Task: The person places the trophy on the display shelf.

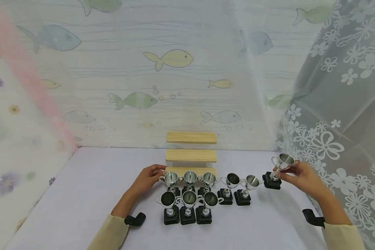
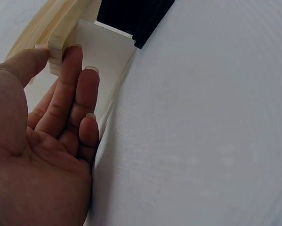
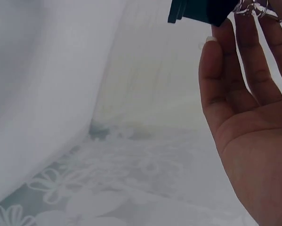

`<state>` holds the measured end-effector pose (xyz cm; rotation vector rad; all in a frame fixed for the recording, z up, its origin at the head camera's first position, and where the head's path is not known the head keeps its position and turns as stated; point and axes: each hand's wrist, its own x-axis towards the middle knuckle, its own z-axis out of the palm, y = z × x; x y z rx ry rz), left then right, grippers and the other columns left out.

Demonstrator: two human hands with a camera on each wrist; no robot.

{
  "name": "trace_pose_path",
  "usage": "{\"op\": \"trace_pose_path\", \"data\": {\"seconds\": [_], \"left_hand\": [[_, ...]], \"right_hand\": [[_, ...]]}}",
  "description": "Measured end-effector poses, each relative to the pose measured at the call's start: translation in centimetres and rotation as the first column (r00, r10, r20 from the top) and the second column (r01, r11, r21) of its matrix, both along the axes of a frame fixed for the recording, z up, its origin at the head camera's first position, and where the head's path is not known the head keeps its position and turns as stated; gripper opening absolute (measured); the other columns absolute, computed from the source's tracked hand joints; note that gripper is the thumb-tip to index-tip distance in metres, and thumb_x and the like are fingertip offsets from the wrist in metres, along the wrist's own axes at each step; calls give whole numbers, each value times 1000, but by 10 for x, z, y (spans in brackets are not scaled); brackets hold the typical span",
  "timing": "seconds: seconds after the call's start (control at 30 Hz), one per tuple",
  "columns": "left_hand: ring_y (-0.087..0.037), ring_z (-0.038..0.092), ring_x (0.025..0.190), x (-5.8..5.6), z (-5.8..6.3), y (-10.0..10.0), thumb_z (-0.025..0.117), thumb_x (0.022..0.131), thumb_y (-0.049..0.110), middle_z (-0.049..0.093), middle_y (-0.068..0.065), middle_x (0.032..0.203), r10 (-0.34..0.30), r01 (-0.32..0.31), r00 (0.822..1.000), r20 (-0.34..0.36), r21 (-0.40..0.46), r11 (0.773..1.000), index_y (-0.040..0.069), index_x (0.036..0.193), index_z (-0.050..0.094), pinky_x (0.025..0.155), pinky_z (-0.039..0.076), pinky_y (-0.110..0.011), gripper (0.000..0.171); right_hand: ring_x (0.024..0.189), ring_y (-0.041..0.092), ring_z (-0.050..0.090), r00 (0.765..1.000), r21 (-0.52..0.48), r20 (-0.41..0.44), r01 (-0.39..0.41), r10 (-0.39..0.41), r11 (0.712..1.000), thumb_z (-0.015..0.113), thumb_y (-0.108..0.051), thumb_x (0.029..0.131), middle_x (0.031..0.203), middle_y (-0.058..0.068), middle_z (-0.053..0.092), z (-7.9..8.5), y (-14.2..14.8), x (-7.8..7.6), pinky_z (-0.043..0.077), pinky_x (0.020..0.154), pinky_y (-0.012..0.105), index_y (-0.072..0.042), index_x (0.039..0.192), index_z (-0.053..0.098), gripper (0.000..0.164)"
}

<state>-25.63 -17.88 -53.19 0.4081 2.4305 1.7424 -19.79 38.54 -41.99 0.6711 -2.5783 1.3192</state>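
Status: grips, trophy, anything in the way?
Left grip pinches wooden rack at its end. Right grip holds silver trophy. Two more trophies stand between it and rack.

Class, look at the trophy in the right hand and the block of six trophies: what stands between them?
In the head view: one black-based silver trophy and, right of it, a second trophy, both standing on the white cloth.
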Motion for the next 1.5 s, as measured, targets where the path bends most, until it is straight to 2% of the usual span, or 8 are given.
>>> {"op": "trace_pose_path", "data": {"seconds": [0.17,0.33,0.5,0.73,0.87,1.1,1.23,1.5], "left_hand": [[-14,56,83,0,1,-1,63,107,12,76,-7,104,1,-1,1000,12,10,1000,-3,139,62,65,38,-24,36],[-12,57,83,0,2,-1,62,106,11,76,-6,103,0,0,1000,3,6,1000,-3,138,62,67,40,-24,35],[-10,54,77,2,2,-2,63,106,11,76,-7,103,-3,3,1000,-1,1,1000,-3,138,62,62,38,-25,35],[-12,52,73,3,0,-2,63,106,13,77,-7,103,8,-8,1000,20,-16,1000,0,137,64,58,35,-25,33],[-10,52,72,2,1,-1,62,106,11,76,-7,101,-7,8,1000,11,-20,1000,-1,137,64,60,37,-24,33],[-10,47,65,0,4,-2,63,106,10,75,-7,100,4,-4,1000,-4,-22,1000,0,135,65,56,35,-24,31],[-10,45,64,0,4,-2,62,106,11,76,-8,103,-3,3,1000,-8,-25,1000,0,136,65,55,35,-24,32],[-11,55,76,0,1,-2,63,106,11,77,-8,102,7,-7,1000,4,-13,1000,1,136,65,63,37,-24,32]], "right_hand": [[97,-4,70,999,28,29,41,-42,999,77,9,91,102,-7,79,16,-4,-8,52,84,12,5,108,74,18],[98,-8,67,996,79,48,68,-72,995,77,2,94,103,-8,79,34,-11,-14,53,82,13,2,107,75,14],[98,-9,66,992,121,66,98,-107,988,79,-5,95,102,-7,78,49,-19,-18,54,80,15,0,106,74,13],[93,-4,70,987,150,81,127,-140,980,79,-11,96,103,4,79,64,-29,-26,55,77,19,2,110,74,20],[91,-1,71,985,130,108,122,-136,984,79,-12,97,105,7,79,73,-36,-33,56,77,20,4,113,74,23],[93,-1,71,986,70,132,98,-106,993,79,-11,96,108,8,77,86,-57,-50,57,80,21,6,115,72,26],[94,-2,70,987,90,127,83,-94,993,78,-12,98,112,16,76,93,-68,-60,57,81,21,6,115,72,26],[93,0,70,988,144,120,74,-92,987,80,-19,97,114,19,76,100,-84,-73,55,81,20,2,115,75,28]]}}
